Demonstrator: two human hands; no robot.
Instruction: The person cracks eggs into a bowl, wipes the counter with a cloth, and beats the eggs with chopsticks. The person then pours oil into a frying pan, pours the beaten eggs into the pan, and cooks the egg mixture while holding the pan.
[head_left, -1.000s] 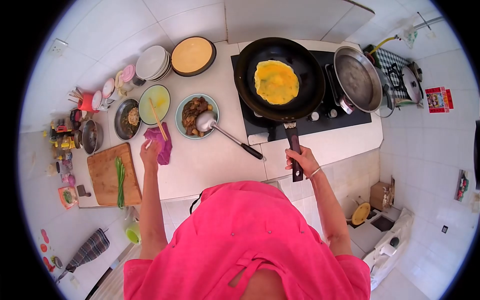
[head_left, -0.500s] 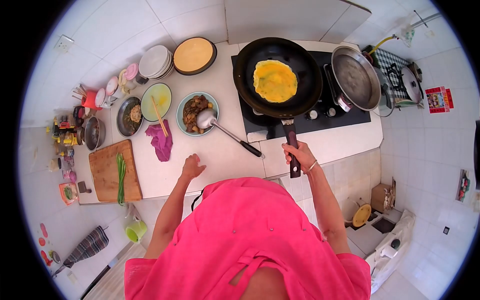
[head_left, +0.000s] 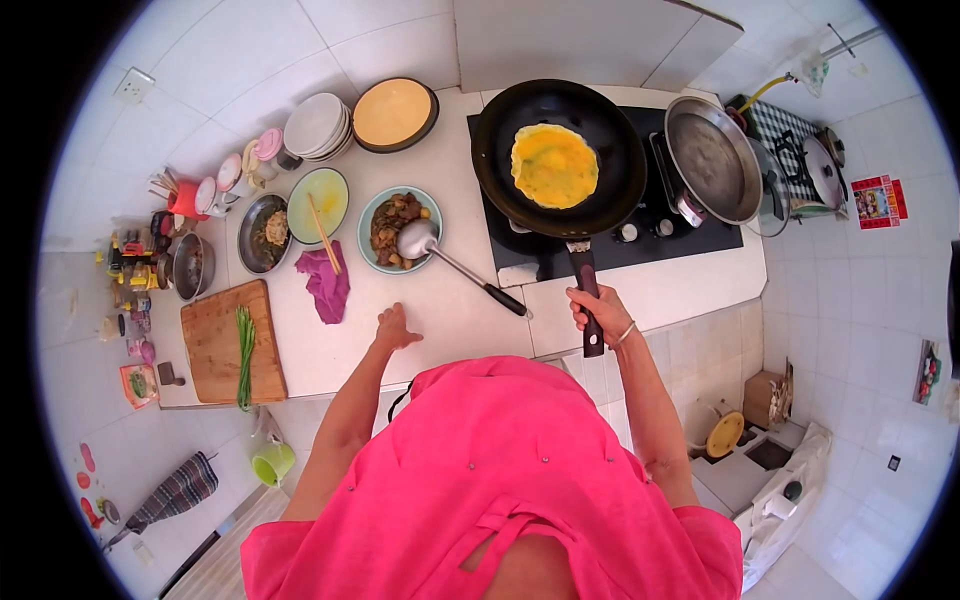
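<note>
My right hand (head_left: 597,310) grips the dark handle of a black frying pan (head_left: 610,120) that sits over the stove (head_left: 700,236). A yellow egg sheet (head_left: 555,166) with paler edges lies in the pan. My left hand (head_left: 396,328) is over the front of the counter, fingers spread, with nothing in it. Beyond it stands a bowl of dark stewed food (head_left: 393,228). A metal ladle (head_left: 452,262) rests with its head on that bowl and its black handle on the counter.
Left are a purple cloth (head_left: 323,285), chopsticks (head_left: 322,232) on a green-lined bowl (head_left: 320,200), a pan of minced food (head_left: 263,236), and a cutting board (head_left: 215,340) with green stalks (head_left: 244,355). Behind stand stacked bowls (head_left: 318,125) and a plate (head_left: 394,112). A steel pan (head_left: 712,160) stands right.
My left hand has shifted slightly, and its fingers have spread from a more curled shape. My right hand keeps its hold on the frying pan. The whole view has moved a little.
</note>
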